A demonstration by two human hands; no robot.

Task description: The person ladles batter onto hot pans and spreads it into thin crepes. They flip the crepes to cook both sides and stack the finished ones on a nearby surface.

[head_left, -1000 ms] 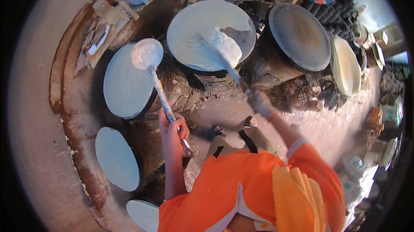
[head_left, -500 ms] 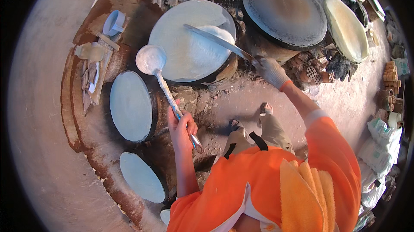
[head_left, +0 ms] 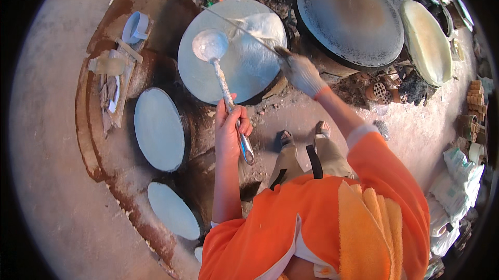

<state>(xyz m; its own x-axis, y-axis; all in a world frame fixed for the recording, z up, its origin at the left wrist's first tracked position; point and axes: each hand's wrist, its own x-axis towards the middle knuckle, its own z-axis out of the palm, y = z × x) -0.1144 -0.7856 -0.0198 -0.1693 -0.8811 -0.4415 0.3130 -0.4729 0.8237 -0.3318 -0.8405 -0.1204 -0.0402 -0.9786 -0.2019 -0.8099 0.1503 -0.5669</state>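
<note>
My left hand is closed around the handle of a ladle, whose round, batter-smeared bowl hangs over the left part of a round griddle. On my right hand is a pale work glove; its fingers grip one end of a long, thin, flat blade. The blade slants across the griddle toward its far left rim. Beside the blade, at the far right of the griddle, lies a thick, wrinkled white patch of batter. Whether the blade touches the batter cannot be made out.
A dark round griddle stands at the right, with a pale oval sheet beyond it. Two pale-topped round griddles are at the left. A mug sits on the brown ledge. Perforated briquettes lie on the ground.
My right hand has moved left with the blade, which now reaches past the far rim. The ladle has shifted right over the griddle. The batter patch looks more bunched up.
</note>
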